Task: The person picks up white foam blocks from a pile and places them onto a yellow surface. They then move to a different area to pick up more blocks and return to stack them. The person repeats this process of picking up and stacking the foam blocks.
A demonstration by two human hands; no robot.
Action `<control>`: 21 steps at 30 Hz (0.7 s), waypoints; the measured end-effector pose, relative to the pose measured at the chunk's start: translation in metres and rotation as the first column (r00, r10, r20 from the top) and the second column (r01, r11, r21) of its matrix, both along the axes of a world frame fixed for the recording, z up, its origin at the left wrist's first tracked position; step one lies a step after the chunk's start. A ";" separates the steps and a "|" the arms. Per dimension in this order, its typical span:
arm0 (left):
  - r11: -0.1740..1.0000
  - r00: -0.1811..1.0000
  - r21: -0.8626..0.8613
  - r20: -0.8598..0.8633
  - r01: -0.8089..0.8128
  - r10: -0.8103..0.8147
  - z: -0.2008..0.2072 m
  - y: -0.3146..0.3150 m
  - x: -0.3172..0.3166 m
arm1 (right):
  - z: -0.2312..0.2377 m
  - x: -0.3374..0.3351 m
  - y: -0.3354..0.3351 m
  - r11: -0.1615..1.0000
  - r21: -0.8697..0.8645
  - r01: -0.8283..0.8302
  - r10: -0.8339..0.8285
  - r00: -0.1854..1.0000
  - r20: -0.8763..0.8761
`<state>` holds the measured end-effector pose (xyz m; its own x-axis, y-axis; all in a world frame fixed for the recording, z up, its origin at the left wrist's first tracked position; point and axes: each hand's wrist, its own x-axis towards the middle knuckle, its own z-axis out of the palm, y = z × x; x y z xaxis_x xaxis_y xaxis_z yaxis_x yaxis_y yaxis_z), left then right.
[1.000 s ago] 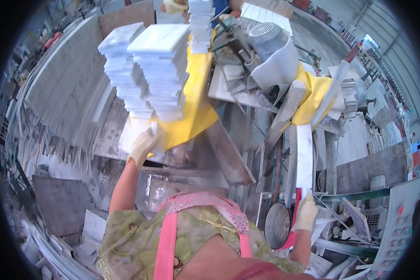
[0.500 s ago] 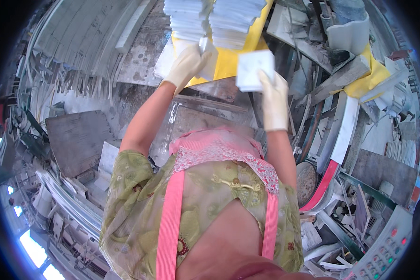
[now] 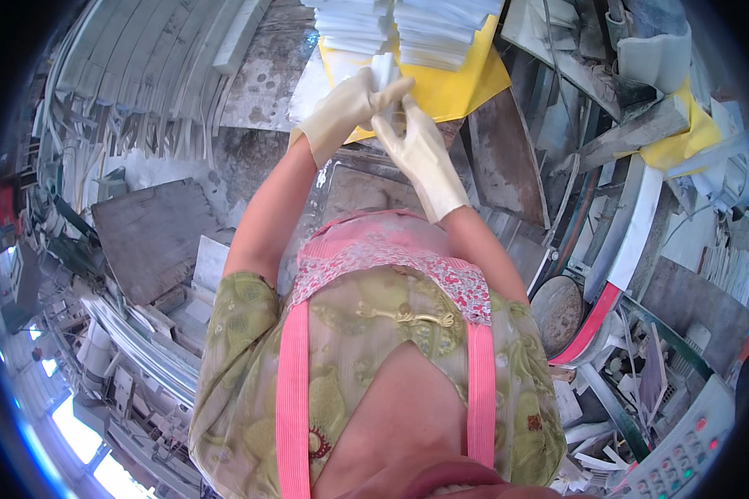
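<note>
Both my hands wear cream rubber gloves and meet in front of the stacks. My left hand [image 3: 345, 108] is closed around a small bundle of white tiles [image 3: 383, 70], stood on edge, with its thumb reaching across them. My right hand [image 3: 420, 150] grips the lower near part of the same tiles, its thumb and fingers on either side; the gloves partly hide the tiles. Just beyond are two tall stacks of thin white tiles, a left stack [image 3: 349, 29] and a right stack [image 3: 441, 33], on a yellow sheet [image 3: 466, 87].
Long grey-white strips [image 3: 133, 66] lie piled at the far left. A brown board [image 3: 154, 233] leans below them. To the right are a curved white and red rail [image 3: 624, 266], a wooden beam [image 3: 628, 137] and scrap pieces. A panel with coloured buttons [image 3: 682, 457] is at lower right.
My right hand has moved left with its square white tiles, bringing them together with the piece in my left hand. The tiles are now turned edge-on.
</note>
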<state>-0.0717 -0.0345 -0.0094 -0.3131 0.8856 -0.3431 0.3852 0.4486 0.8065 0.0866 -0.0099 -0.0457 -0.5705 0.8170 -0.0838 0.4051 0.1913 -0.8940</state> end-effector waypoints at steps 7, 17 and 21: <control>0.998 0.877 -0.056 -0.480 0.005 -0.031 -0.017 0.002 0.012 | -0.026 0.022 0.069 0.997 0.051 -0.065 0.070 0.993 -0.091; 0.989 0.859 -0.145 -0.509 -0.014 -0.062 -0.003 0.007 0.019 | -0.017 -0.019 0.073 0.951 0.292 -0.101 0.048 0.982 0.183; 0.987 0.862 -0.162 -0.503 -0.019 -0.066 -0.015 0.008 0.012 | -0.025 -0.024 0.078 0.973 0.227 -0.037 0.041 0.999 -0.016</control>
